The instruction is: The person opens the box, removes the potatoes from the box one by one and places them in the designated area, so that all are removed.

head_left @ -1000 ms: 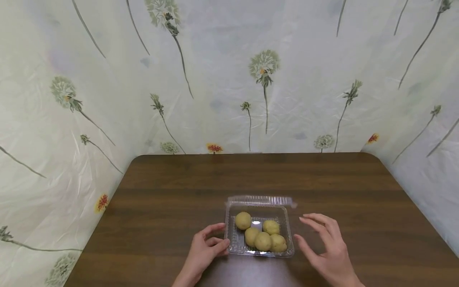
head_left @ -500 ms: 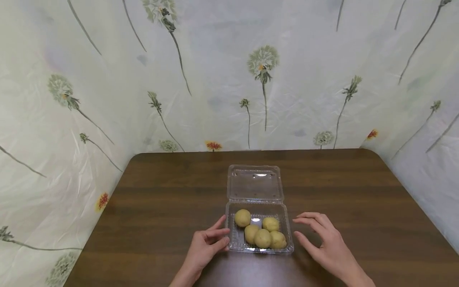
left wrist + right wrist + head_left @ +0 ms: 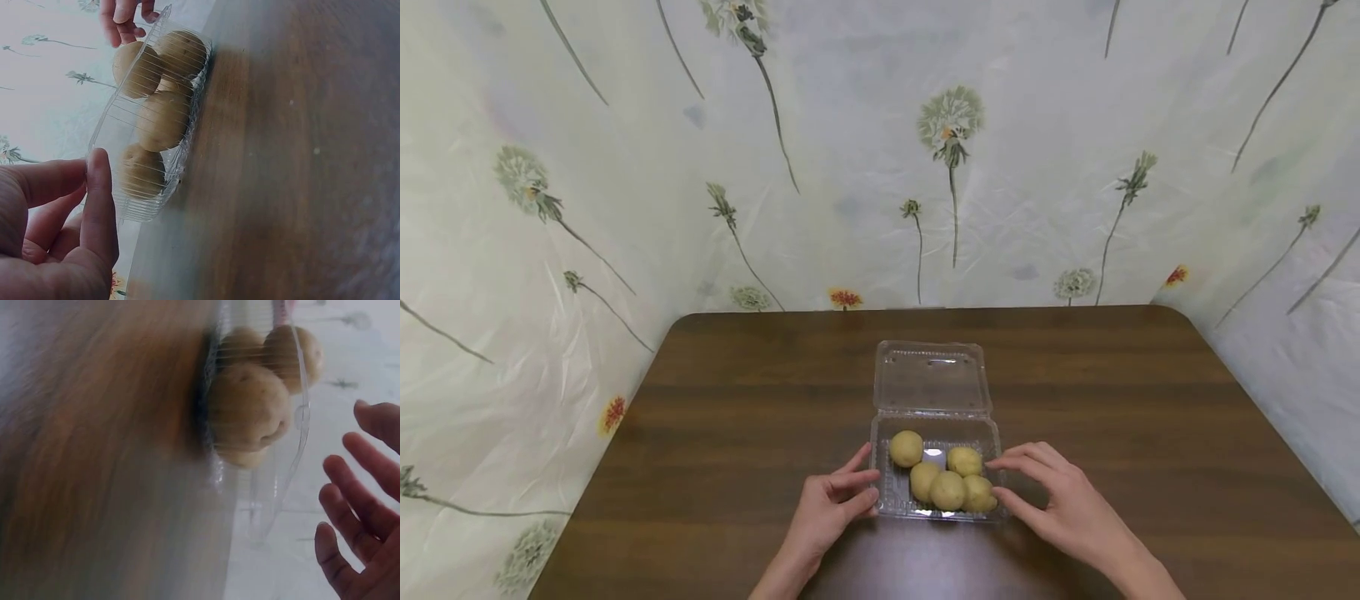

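A clear plastic clamshell container (image 3: pixel 895 490) sits on the table with its lid (image 3: pixel 931 382) folded back flat. Inside it lie several potatoes (image 3: pixel 948 491), most of them bunched toward the front right. One potato (image 3: pixel 906 448) is apart at the back left. My left hand (image 3: pixel 823 504) pinches the container's left rim, as the left wrist view shows between thumb and fingers. Over the right rim, my right hand (image 3: pixel 1063 504) has its fingertips close to the potatoes on that side. In the right wrist view its fingers (image 3: pixel 362 506) are spread, with nothing between them.
The dark wooden table (image 3: pixel 760 400) extends around the container on all sides. Behind it and at both sides hangs a pale sheet (image 3: pixel 850 167) printed with dandelions.
The lid has dropped from upright to flat behind the container. My right hand has moved left, from beside the container to over its right rim. The left hand stays at the left rim.
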Demonstrator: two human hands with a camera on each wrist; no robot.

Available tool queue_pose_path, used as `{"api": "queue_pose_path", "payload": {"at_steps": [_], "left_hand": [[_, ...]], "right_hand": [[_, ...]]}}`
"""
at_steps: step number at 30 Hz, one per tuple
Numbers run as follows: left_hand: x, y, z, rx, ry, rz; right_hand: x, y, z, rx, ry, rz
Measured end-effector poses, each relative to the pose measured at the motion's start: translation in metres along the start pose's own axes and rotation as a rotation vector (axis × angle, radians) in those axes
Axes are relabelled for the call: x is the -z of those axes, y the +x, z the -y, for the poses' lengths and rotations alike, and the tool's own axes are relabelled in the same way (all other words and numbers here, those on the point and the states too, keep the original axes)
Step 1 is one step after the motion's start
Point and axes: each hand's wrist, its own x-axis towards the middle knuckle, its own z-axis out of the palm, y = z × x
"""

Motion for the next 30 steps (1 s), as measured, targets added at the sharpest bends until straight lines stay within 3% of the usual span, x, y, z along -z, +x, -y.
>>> {"api": "queue_pose_path", "payload": {"at_steps": [11,17,30], "left_hand": [[-0.001,-0.001,-0.002,0.004,-0.018,0.001],[0.000,0.001,-0.002,0.009,-0.033,0.006],[0.000,0.000,-0.002,0.008,-0.017,0.007]], "right_hand": [[-0.008,0.008,0.003,0.085,0.000,0.043],[-0.011,0.013,0.005,0.095,-0.083,0.061],[-0.006,0.031,0.015,0.030,-0.193,0.320]]}}
